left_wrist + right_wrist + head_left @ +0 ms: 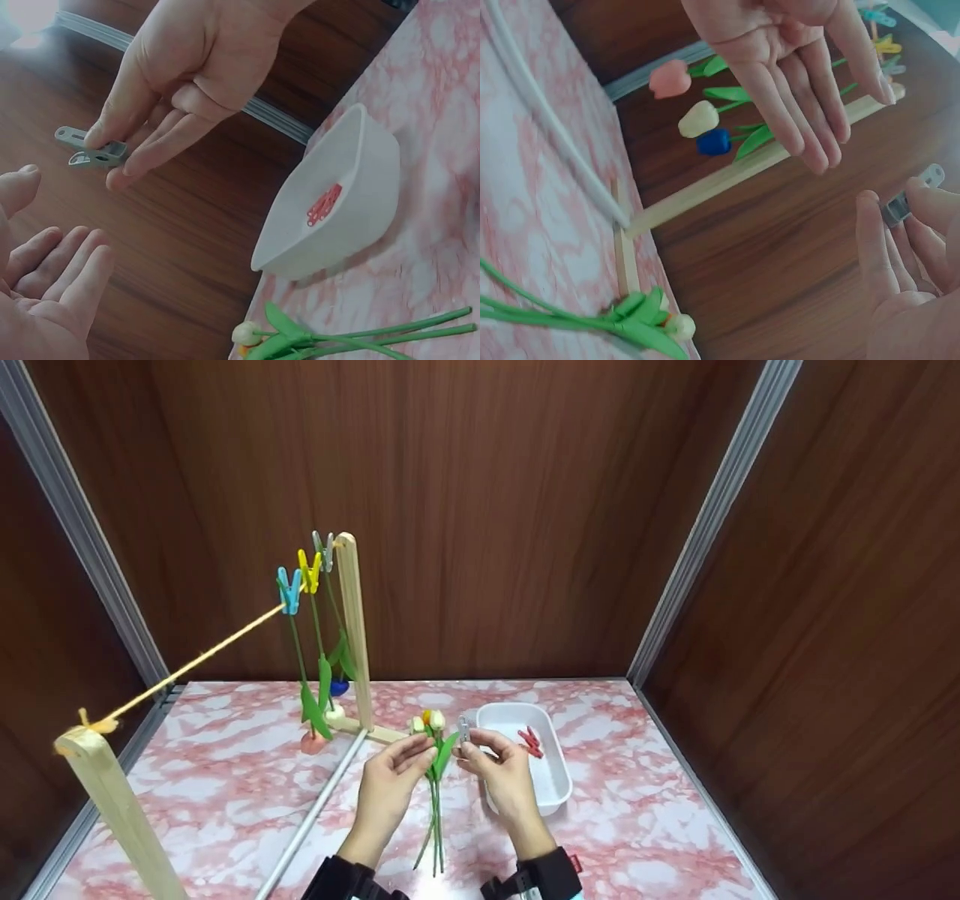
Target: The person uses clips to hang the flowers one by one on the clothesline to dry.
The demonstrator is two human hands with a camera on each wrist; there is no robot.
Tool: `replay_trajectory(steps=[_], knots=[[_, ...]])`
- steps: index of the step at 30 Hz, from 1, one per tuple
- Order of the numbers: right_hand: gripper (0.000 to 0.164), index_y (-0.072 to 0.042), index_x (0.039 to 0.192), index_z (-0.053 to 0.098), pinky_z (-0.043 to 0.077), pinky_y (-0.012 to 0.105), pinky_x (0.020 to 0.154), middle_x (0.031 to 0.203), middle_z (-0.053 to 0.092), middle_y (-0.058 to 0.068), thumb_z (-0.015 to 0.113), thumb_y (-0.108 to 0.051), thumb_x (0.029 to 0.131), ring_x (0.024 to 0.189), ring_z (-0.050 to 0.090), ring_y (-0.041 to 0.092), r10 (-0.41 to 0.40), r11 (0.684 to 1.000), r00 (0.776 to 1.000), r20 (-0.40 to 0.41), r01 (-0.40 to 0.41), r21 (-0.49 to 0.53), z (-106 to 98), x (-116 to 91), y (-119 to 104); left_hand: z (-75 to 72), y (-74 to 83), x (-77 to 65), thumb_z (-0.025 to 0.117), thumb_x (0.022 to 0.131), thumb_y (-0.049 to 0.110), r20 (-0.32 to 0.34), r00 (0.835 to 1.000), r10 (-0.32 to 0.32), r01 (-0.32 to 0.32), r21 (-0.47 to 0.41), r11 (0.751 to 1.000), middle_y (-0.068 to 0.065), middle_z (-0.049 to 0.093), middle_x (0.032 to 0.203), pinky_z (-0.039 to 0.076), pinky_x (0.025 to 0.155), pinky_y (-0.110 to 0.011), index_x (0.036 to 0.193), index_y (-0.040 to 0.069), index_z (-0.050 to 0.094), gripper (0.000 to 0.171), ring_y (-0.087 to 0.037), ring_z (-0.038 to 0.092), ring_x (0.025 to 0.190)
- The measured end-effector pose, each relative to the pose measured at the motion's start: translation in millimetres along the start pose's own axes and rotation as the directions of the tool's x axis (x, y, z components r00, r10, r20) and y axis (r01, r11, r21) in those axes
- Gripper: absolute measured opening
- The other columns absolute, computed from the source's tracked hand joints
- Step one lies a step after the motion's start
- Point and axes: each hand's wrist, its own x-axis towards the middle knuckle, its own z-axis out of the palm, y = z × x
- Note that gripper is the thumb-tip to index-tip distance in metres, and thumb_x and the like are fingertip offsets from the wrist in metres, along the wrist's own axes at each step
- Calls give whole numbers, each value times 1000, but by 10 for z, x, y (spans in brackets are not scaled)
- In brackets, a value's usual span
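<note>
My right hand [504,769] pinches a grey clothespin [101,148] between thumb and fingers, raised above the table. Facing it, my left hand [391,784] holds nothing, its fingers loosely extended. Below and between the hands lie artificial tulips [437,780] with white and orange heads and green stems. To the left, a yellow cord [217,649] runs between two wooden posts. Three tulips hang heads down from it by a blue clothespin [289,590], a yellow clothespin [310,571] and a grey clothespin on the cord [324,551]; their heads are pink, white and blue.
A white plastic tub [559,780] with red clothespins [531,742] in it stands right of the tulips. A pale rod [315,814] joins the feet of the wooden posts [352,622]. Brown wood-grain panels [510,510] enclose the marbled pink table [637,825].
</note>
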Motion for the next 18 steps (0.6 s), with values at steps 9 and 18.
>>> replay_trajectory(steps=[9, 18], knots=[[36, 16, 131, 67, 68, 30, 92, 109, 77, 1, 74, -1, 100, 95, 79, 10, 33, 999, 997, 75, -32, -13, 151, -110, 29, 43, 65, -27, 81, 99, 15, 2, 1000, -30, 30, -41, 999, -21, 77, 135, 61, 96, -17, 139, -5, 70, 46, -23, 77, 122], [36, 14, 128, 69, 68, 32, 92, 112, 78, 3, 78, -5, 99, 96, 80, 12, 49, 999, 996, 78, -47, -18, 212, -134, 70, 16, 87, 12, 85, 95, 15, -23, 999, -40, 39, -51, 998, -21, 79, 130, 62, 93, -18, 135, -3, 73, 46, -20, 79, 117]])
